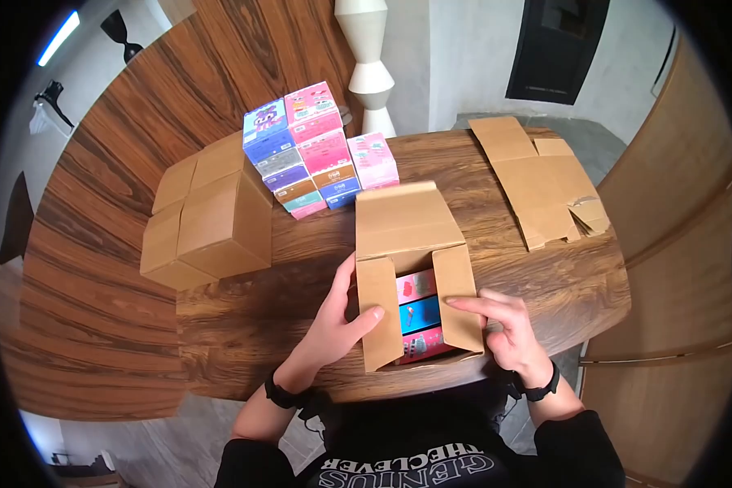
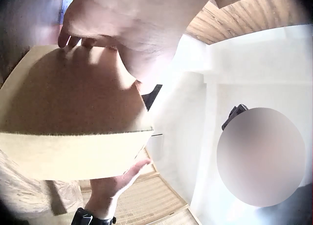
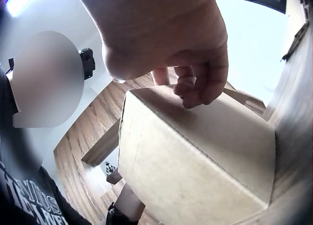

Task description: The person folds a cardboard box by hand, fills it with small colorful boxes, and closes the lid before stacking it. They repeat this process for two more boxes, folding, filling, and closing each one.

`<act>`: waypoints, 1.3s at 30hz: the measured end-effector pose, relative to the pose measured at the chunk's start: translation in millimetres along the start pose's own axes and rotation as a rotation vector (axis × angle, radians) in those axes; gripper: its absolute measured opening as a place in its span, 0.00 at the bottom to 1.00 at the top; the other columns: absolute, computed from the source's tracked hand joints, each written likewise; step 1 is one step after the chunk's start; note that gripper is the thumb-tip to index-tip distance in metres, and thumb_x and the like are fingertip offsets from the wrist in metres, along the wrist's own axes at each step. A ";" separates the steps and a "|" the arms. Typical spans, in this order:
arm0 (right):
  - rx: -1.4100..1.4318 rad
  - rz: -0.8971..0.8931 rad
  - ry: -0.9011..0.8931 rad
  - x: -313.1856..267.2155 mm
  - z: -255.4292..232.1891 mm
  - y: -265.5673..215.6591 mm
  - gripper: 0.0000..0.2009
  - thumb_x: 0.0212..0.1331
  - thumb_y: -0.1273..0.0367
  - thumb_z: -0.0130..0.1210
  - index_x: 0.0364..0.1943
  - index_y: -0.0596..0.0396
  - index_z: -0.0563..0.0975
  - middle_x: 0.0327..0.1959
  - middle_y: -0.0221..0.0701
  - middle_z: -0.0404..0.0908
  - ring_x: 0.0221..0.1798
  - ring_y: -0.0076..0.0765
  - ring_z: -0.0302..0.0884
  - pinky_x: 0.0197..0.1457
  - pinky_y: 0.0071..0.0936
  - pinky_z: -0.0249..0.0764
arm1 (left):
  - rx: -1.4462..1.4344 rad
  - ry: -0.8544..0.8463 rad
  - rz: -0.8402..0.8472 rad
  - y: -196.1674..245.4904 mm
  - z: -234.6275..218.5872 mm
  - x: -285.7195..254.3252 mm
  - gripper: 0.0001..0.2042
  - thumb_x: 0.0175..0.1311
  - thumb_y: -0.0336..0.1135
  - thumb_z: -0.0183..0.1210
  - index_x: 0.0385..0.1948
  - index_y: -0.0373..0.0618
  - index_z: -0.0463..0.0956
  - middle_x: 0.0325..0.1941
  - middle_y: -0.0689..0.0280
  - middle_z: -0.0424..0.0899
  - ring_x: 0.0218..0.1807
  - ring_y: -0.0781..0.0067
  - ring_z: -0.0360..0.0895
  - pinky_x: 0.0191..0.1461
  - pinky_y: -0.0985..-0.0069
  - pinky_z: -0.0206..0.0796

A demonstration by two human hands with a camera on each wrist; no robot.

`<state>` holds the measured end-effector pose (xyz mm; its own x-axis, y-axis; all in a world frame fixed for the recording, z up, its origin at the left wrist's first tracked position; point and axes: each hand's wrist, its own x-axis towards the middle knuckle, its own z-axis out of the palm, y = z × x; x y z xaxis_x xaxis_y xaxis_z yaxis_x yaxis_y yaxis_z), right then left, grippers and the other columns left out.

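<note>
An open cardboard box (image 1: 411, 224) stands at the table's near edge, its flaps spread, with pink and blue small boxes (image 1: 419, 315) inside. The left hand (image 1: 333, 321) holds its left side, thumb over the left flap; in the left wrist view the fingers of this hand (image 2: 117, 29) lie along the carton's side (image 2: 73, 93). On the right, the right hand (image 1: 508, 325) has its index finger extended onto the right flap. The right wrist view shows the other fingers of that hand (image 3: 176, 54) bent against the carton's side (image 3: 195, 151).
Closed cardboard cartons (image 1: 211, 211) stand at the left of the table (image 1: 301, 268). Stacked colourful small boxes (image 1: 309, 154) are behind them, with a pink box (image 1: 372, 160) beside the stack. Flattened cardboard (image 1: 537, 183) lies at the back right.
</note>
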<state>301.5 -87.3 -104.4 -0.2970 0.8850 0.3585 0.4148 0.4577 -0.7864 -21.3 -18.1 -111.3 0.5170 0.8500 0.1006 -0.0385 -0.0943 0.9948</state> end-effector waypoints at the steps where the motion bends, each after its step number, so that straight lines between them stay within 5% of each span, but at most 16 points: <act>1: -0.007 0.012 0.065 1.6 5.1 2.2 0.26 0.66 0.63 0.70 0.68 0.50 0.84 0.29 0.30 0.71 0.34 0.27 0.76 0.38 0.30 0.71 | 0.002 0.007 0.018 -2.9 2.0 0.9 0.43 0.72 0.25 0.60 0.86 0.39 0.46 0.82 0.54 0.65 0.85 0.59 0.60 0.88 0.58 0.50; 2: -0.012 0.026 0.129 2.7 10.2 3.1 0.25 0.66 0.65 0.69 0.67 0.51 0.84 0.29 0.29 0.72 0.35 0.25 0.76 0.39 0.28 0.70 | 0.004 0.015 0.033 -8.6 3.5 1.0 0.43 0.72 0.24 0.59 0.86 0.39 0.45 0.81 0.54 0.65 0.85 0.59 0.59 0.87 0.58 0.50; 6: 0.403 0.266 0.354 13.6 26.9 0.0 0.43 0.62 0.80 0.66 0.84 0.49 0.64 0.59 0.30 0.75 0.39 0.22 0.75 0.45 0.22 0.74 | -0.107 0.039 -0.002 -4.9 9.0 5.0 0.45 0.69 0.22 0.58 0.87 0.44 0.42 0.79 0.55 0.65 0.83 0.62 0.59 0.85 0.59 0.54; 7: 0.512 0.341 0.255 19.4 17.1 -1.8 0.50 0.60 0.83 0.66 0.88 0.49 0.54 0.70 0.34 0.69 0.41 0.20 0.75 0.50 0.21 0.77 | -0.147 0.048 0.000 -7.6 8.0 7.4 0.44 0.70 0.21 0.58 0.86 0.46 0.43 0.79 0.55 0.65 0.83 0.63 0.60 0.84 0.60 0.55; 10: 0.727 0.324 0.094 36.7 9.8 14.6 0.50 0.61 0.83 0.66 0.88 0.51 0.55 0.75 0.36 0.69 0.42 0.18 0.74 0.51 0.20 0.78 | -0.177 0.103 0.048 -22.3 0.8 19.5 0.40 0.73 0.20 0.57 0.85 0.49 0.47 0.78 0.57 0.67 0.82 0.66 0.62 0.82 0.63 0.58; 12: 0.464 0.187 0.132 46.0 8.2 16.1 0.45 0.59 0.82 0.65 0.84 0.50 0.62 0.82 0.41 0.65 0.58 0.27 0.77 0.60 0.29 0.78 | -0.078 0.181 0.135 -27.6 -0.6 29.9 0.36 0.76 0.19 0.56 0.83 0.50 0.51 0.78 0.58 0.67 0.80 0.67 0.65 0.81 0.64 0.61; 13: 0.331 0.126 0.164 50.8 7.3 16.3 0.43 0.59 0.82 0.65 0.83 0.50 0.65 0.85 0.43 0.63 0.65 0.31 0.78 0.65 0.33 0.79 | -0.226 0.141 0.289 -28.6 0.6 33.0 0.27 0.79 0.18 0.53 0.76 0.48 0.63 0.83 0.58 0.65 0.80 0.66 0.68 0.81 0.65 0.62; 15: 0.141 0.021 0.193 45.8 6.3 1.1 0.37 0.60 0.73 0.65 0.79 0.49 0.72 0.85 0.51 0.61 0.79 0.47 0.71 0.73 0.44 0.76 | -0.121 0.219 0.319 -26.2 -3.0 26.6 0.22 0.80 0.19 0.53 0.72 0.46 0.69 0.86 0.57 0.62 0.81 0.65 0.67 0.82 0.64 0.62; 17: -0.073 -0.259 0.098 33.4 -7.8 -3.3 0.33 0.61 0.64 0.64 0.75 0.49 0.77 0.85 0.57 0.59 0.87 0.60 0.61 0.78 0.52 0.72 | -0.094 0.216 0.365 -27.1 -9.0 14.0 0.16 0.81 0.24 0.54 0.66 0.44 0.76 0.90 0.54 0.56 0.88 0.61 0.59 0.86 0.60 0.57; 18: -0.049 -0.242 0.100 22.8 -3.0 4.6 0.34 0.57 0.56 0.65 0.71 0.50 0.81 0.86 0.58 0.57 0.84 0.69 0.63 0.76 0.57 0.73 | -0.125 0.212 0.393 -27.6 -5.6 4.4 0.17 0.81 0.26 0.55 0.67 0.44 0.76 0.90 0.53 0.55 0.89 0.57 0.57 0.86 0.57 0.55; 21: 0.025 -0.181 0.128 11.0 6.8 -7.7 0.27 0.57 0.64 0.66 0.64 0.51 0.86 0.84 0.57 0.62 0.83 0.69 0.65 0.77 0.57 0.73 | -0.136 0.160 0.477 -23.3 7.4 -15.6 0.22 0.75 0.31 0.62 0.69 0.45 0.75 0.91 0.47 0.50 0.91 0.41 0.49 0.88 0.43 0.50; 25: -0.025 -0.132 0.203 9.5 23.7 -4.6 0.20 0.58 0.69 0.66 0.56 0.50 0.91 0.79 0.56 0.71 0.80 0.70 0.69 0.76 0.59 0.74 | 0.159 0.173 0.578 -30.6 14.6 -19.1 0.25 0.68 0.26 0.68 0.67 0.46 0.76 0.89 0.41 0.51 0.90 0.35 0.50 0.88 0.41 0.52; 32: -0.116 -0.210 0.165 8.3 22.0 -3.6 0.16 0.61 0.64 0.67 0.53 0.47 0.92 0.77 0.54 0.75 0.80 0.69 0.69 0.76 0.60 0.71 | 0.082 0.186 0.588 -29.5 19.2 -27.3 0.13 0.69 0.21 0.67 0.54 0.42 0.85 0.90 0.41 0.50 0.90 0.37 0.52 0.89 0.43 0.51; 34: -0.091 -0.183 0.176 5.9 26.4 0.1 0.15 0.69 0.60 0.64 0.53 0.47 0.92 0.78 0.52 0.75 0.80 0.68 0.69 0.77 0.60 0.70 | 0.091 0.222 0.535 -31.8 24.9 -32.1 0.12 0.69 0.20 0.67 0.51 0.42 0.87 0.90 0.40 0.50 0.90 0.38 0.53 0.89 0.44 0.50; 39: -0.152 -0.155 0.200 2.8 27.1 -7.0 0.16 0.75 0.57 0.62 0.53 0.49 0.92 0.76 0.52 0.78 0.79 0.68 0.70 0.77 0.57 0.71 | 0.142 0.255 0.630 -40.7 22.3 -35.6 0.13 0.70 0.19 0.67 0.53 0.43 0.89 0.88 0.41 0.56 0.89 0.38 0.57 0.87 0.45 0.58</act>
<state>274.4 -90.3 -111.6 -0.1976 0.7958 0.5724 0.5065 0.5828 -0.6355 -19.0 -56.1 -155.8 0.2145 0.7046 0.6764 -0.1445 -0.6620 0.7355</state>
